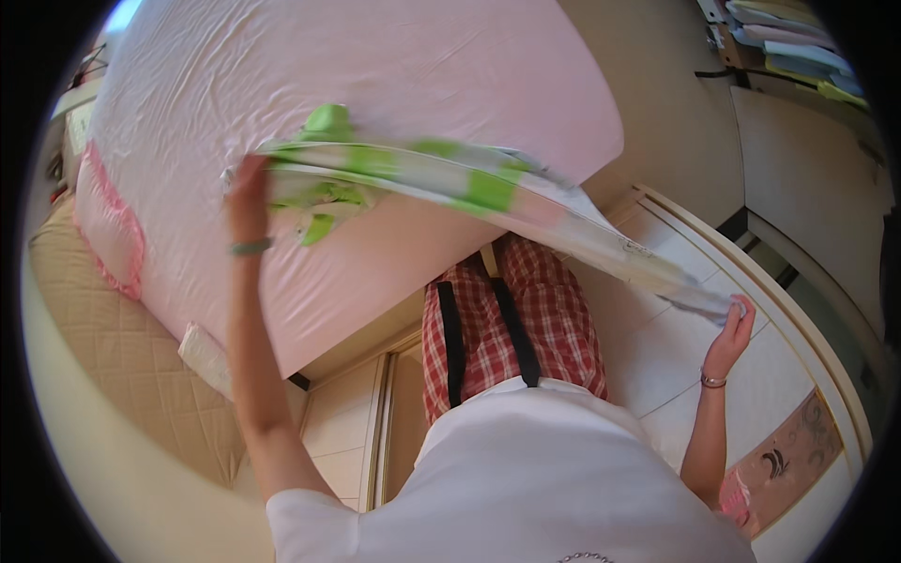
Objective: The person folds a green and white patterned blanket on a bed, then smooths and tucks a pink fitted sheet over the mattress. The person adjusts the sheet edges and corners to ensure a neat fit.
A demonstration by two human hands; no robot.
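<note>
A long cloth (413, 167) with white, bright green and pale pink patches is stretched out between my two hands, slanting down toward the right. My left hand (249, 197), blurred by motion, grips its left end above the bed. Off to the right, over the tiled floor, my right hand (732, 336) pinches the other end between thumb and fingers. Below the left part of the stretch, a bunched green and white portion (324, 197) hangs or lies over the bed; I cannot tell which. Some of the cloth is smeared by movement.
The bed (422, 66) wears a wrinkled pale pink sheet. A pink ruffled pillow (111, 225) lies at its left edge, beside a tan quilted cover (122, 347). Folded clothes (788, 38) sit on a shelf at the far right. A patterned mat (788, 460) lies on the tiles.
</note>
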